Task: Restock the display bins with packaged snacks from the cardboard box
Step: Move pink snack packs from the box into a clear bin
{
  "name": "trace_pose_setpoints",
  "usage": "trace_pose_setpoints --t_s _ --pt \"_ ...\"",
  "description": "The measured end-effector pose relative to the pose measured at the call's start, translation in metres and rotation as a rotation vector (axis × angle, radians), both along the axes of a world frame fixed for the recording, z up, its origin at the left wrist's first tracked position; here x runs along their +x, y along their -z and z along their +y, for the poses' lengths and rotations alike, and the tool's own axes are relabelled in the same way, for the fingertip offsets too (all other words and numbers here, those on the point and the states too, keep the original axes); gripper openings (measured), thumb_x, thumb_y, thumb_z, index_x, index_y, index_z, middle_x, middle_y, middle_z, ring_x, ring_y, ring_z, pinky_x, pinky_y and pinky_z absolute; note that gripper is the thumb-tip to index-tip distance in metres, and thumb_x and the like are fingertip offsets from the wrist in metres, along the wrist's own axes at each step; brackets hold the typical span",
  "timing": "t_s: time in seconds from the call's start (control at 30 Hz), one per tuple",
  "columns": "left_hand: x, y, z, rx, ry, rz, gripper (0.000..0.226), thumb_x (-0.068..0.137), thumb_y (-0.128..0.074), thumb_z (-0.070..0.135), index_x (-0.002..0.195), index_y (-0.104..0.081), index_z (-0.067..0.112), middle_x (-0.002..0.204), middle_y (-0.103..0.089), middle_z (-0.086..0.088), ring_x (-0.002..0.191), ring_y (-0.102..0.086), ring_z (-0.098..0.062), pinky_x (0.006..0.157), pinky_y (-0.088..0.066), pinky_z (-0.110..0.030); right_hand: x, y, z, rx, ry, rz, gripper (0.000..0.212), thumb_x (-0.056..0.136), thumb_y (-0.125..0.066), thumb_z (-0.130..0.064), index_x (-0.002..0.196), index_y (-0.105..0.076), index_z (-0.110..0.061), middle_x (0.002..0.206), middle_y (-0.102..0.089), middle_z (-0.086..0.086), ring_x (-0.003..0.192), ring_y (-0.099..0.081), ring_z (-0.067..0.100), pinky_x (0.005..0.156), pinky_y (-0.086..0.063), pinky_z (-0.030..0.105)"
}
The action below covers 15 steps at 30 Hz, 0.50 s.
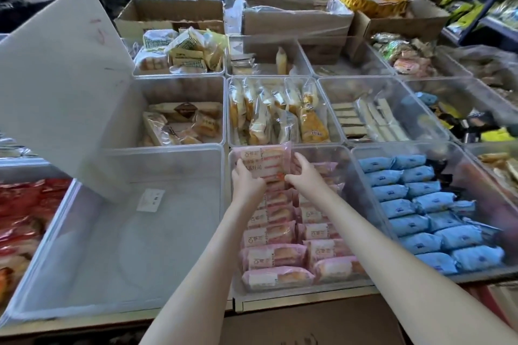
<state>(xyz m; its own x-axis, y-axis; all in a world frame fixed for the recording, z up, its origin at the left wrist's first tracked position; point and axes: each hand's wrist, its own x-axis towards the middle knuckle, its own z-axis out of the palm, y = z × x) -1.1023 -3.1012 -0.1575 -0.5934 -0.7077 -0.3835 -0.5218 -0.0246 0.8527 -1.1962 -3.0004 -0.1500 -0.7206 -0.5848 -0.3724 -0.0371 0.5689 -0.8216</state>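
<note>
Head cam, going left to right. At the left edge there's a bin of red packets (22, 213). Next to it sits an empty clear bin (117, 246) with its white lid (56, 78) propped open and a small label (150, 200) inside.

The action is in the middle bin (294, 290), the one with two rows of pink packets (273, 258) lying crosswise. Both hands are at its far end holding one more pink packet (266, 161) between them, and its length runs left to right like the rest. The left hand (246, 179) has its fingers curled around the left end, and the right hand (305, 173) pinches the right end between thumb and fingers. The packet is tipped up near the bin's far wall, just past the last packet of the left row.

My guess is the next move is simply down and flat into that far left corner. Neither hand is nearer, since they share it evenly.

To the right is a bin of blue packets (429, 218), already pretty full. What looks like the cardboard box (308, 325) is at the bottom edge, below the arms.
</note>
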Motion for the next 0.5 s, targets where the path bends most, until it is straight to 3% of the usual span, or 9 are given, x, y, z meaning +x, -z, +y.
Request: trace_pose_setpoints --t_s 0.2,0.27,0.33,0.5 --pt "0.006 -0.022 0.034 -0.170 0.143 -0.039 0.076 0.093 -0.044 0.010 0.152 0.004 0.010 0.158 0.006 -0.014 0.146 -0.008 -0.029 0.117 -0.018 -0.042 0.014 -0.028 0.038 0.243 -0.072 0.311 0.062 0.093 -0.053 -0.017 0.148 -0.025 -0.019 0.154 -0.028 0.004 0.139 -0.031 0.025 0.113 -0.027 0.042" --pt "0.005 -0.032 0.053 -0.245 0.219 -0.028 0.070 0.093 -0.047 0.012 0.150 -0.008 0.004 0.157 -0.002 -0.021 0.145 -0.008 -0.033 0.116 -0.016 -0.042 0.012 -0.047 0.057 0.254 -0.117 0.407 0.057 0.093 -0.052 -0.017 0.146 -0.032 -0.017 0.151 -0.032 0.004 0.137 -0.033 0.024 0.113 -0.027 0.038" --pt "0.003 -0.043 0.075 -0.340 0.291 -0.006 0.059 0.091 -0.048 0.012 0.143 -0.026 -0.001 0.150 -0.021 -0.025 0.139 -0.024 -0.038 0.113 -0.025 -0.042 0.009 -0.068 0.080 0.244 -0.135 0.500 0.053 0.092 -0.051 -0.012 0.143 -0.037 -0.013 0.147 -0.037 0.006 0.132 -0.038 0.022 0.106 -0.029 0.028" --pt "-0.005 -0.089 0.155 -0.506 0.473 0.071 0.046 0.095 -0.045 0.017 0.138 -0.036 0.002 0.143 -0.037 -0.017 0.126 -0.043 -0.035 0.100 -0.038 -0.040 0.006 -0.123 0.163 0.237 -0.132 0.673 0.048 0.093 -0.051 -0.013 0.140 -0.040 -0.013 0.143 -0.039 0.004 0.129 -0.041 0.023 0.100 -0.034 0.030"
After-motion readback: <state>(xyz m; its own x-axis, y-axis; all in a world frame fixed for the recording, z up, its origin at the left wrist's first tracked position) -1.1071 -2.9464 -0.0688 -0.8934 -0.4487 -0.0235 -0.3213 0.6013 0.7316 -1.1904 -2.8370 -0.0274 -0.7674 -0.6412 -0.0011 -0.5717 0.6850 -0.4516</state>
